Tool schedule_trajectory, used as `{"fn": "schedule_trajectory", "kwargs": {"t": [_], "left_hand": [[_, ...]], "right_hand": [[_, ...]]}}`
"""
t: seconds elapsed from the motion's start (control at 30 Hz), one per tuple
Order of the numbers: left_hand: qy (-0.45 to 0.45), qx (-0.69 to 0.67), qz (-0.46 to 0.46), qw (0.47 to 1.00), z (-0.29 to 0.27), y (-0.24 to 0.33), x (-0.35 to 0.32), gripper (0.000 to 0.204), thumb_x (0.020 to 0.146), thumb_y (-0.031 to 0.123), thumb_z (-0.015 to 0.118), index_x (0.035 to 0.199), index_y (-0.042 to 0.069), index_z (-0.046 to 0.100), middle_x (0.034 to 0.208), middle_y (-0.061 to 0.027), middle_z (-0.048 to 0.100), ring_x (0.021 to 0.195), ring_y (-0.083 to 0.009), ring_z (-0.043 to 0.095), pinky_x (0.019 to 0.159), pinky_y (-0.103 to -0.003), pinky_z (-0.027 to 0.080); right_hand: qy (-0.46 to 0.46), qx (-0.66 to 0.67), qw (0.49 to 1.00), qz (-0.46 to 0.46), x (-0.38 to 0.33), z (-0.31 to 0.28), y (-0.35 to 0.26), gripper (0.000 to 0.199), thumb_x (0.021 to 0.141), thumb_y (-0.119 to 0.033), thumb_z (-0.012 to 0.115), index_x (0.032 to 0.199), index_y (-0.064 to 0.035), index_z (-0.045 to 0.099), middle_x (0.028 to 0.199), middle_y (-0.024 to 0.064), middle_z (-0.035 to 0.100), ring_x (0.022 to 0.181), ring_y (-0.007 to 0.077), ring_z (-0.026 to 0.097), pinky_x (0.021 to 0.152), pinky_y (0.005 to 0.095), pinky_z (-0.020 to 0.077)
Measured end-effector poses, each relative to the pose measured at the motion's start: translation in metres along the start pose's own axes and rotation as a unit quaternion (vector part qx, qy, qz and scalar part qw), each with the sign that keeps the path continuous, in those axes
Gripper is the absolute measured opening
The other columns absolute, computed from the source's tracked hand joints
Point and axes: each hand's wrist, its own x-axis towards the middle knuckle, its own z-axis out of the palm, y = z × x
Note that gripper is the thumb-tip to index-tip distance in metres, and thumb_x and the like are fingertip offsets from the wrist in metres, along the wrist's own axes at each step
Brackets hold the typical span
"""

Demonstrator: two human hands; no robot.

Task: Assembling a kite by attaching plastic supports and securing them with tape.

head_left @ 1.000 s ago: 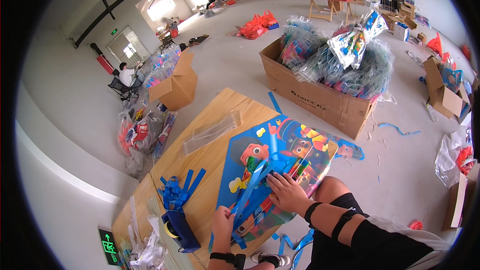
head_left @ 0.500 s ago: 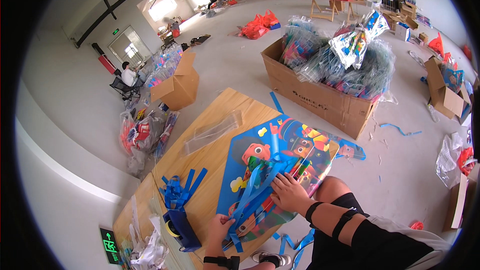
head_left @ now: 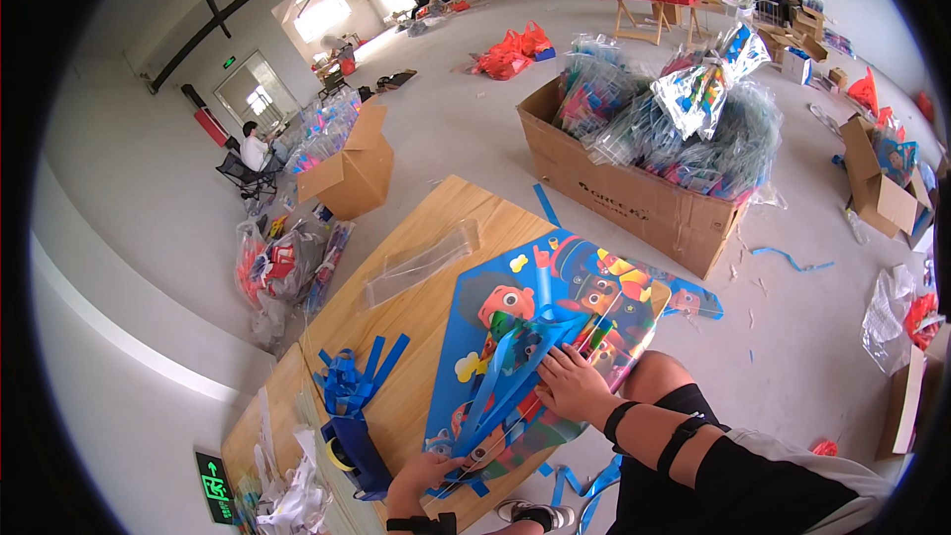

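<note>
A kite printed with bright cartoon figures lies across the near corner of the wooden table, partly on my lap. Loops of blue ribbon run down its middle. My right hand rests flat over the kite and the ribbon's edge, fingers stretched out. At the kite's lower left edge, my left hand pinches the end of the blue ribbon. A thin rod shows under the clear film beside it. Just left stands a dark blue tape dispenser, with a bunch of cut blue strips behind it.
A clear plastic sleeve lies on the wooden table. Beyond it stand a large carton of bagged goods and a smaller carton. Crumpled plastic sits at the lower left. Ribbon scraps litter the floor. Several people work far off.
My left hand has slid down and left along the kite's lower edge, drawing the ribbon straighter. My right hand stays in place on the kite.
</note>
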Motion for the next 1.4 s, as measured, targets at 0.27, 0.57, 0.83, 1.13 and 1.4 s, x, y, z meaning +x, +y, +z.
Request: {"fn": "schedule_trajectory", "kwargs": {"t": [0.27,0.57,0.83,1.13,1.4], "left_hand": [[0.175,-0.049,0.231,0.956,0.001,-0.021,-0.019,0.035,0.088,0.035,0.085,0.09,0.004,0.071,0.074,-0.0059,0.066,0.067,-0.0156,0.061,0.064,-0.032,0.05],[0.131,-0.349,0.202,0.906,0.01,-0.012,-0.016,0.02,0.103,0.02,0.068,0.103,0.0,0.07,0.079,-0.0012,0.066,0.068,-0.0096,0.057,0.062,-0.025,0.046],[0.217,-0.171,0.176,0.945,0.033,-0.009,-0.011,0.021,0.101,0.021,0.07,0.105,0.001,0.074,0.082,-0.0007,0.068,0.074,-0.0108,0.061,0.067,-0.027,0.047],[0.113,-0.393,0.228,0.884,0.027,-0.013,-0.035,0.015,0.1,0.016,0.071,0.102,0.001,0.073,0.076,0.0015,0.061,0.068,-0.0063,0.054,0.061,-0.023,0.039],[0.384,-0.057,0.443,0.808,0.019,0.032,-0.064,0.01,0.088,0.012,0.079,0.093,0.009,0.071,0.075,-0.0029,0.063,0.067,-0.0181,0.063,0.06,-0.033,0.047]], "right_hand": [[-0.033,-0.01,0.999,0.003,0.002,-0.01,-0.004,0.059,0.106,-0.045,0.045,0.146,-0.0036,0.057,0.153,0.0133,0.054,0.15,0.0305,0.041,0.128,0.0497,0.0228],[0.053,0.015,0.998,-0.007,0.0,0.002,0.0,0.06,0.105,-0.044,0.046,0.149,-0.0038,0.054,0.156,0.0136,0.052,0.151,0.0305,0.04,0.128,0.0502,0.0232],[0.017,-0.004,1.0,-0.006,-0.001,0.001,0.0,0.061,0.104,-0.044,0.047,0.15,-0.0038,0.052,0.158,0.0137,0.049,0.149,0.0305,0.042,0.128,0.0495,0.0235],[-0.007,0.003,1.0,0.001,0.0,-0.004,-0.003,0.065,0.104,-0.044,0.047,0.156,-0.0045,0.046,0.162,0.0124,0.046,0.15,0.0299,0.041,0.127,0.0504,0.024],[0.042,0.029,0.999,-0.006,0.001,0.002,-0.001,0.064,0.104,-0.044,0.048,0.154,-0.0046,0.047,0.159,0.013,0.049,0.151,0.029,0.04,0.128,0.0499,0.0236]]}}
